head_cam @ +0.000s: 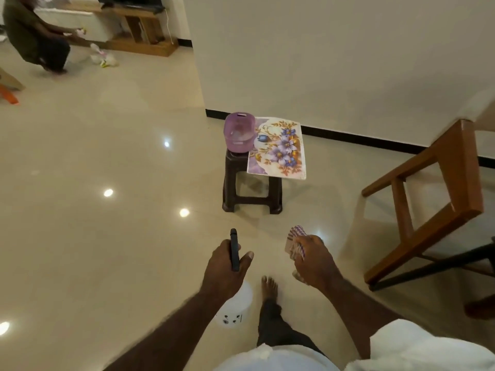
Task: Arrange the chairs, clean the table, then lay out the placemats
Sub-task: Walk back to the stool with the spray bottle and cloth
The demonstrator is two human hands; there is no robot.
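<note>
**Hands full, placemats wait on the stool**

The left hand (225,266) is clenched round the neck of a spray bottle (235,303), whose dark trigger head juts past the knuckles and whose white body hangs below the palm. The right hand (313,261) grasps a bunched checked cloth (296,241) that pokes out beyond the fingertips. The cloth is soft and will crush to any grip, while the bottle looks like light plastic, safest held at the neck as it is now.

Right of the right hand stands what appears to be the wooden table (450,167). Well ahead of both sets of fingertips is a dark stool (251,188) bearing the flowered placemats (278,148), with a purple tub (239,133) just beside them on the left. The mats overhang the stool's right and near edges. They look thin, light, bendable and glossy, so probably slippery. A pinch on the overhanging edge, thumb above and fingers beneath, seems the best hold, once one hand is freed.

Farthest off, another person (32,36) crouches on the floor.
</note>
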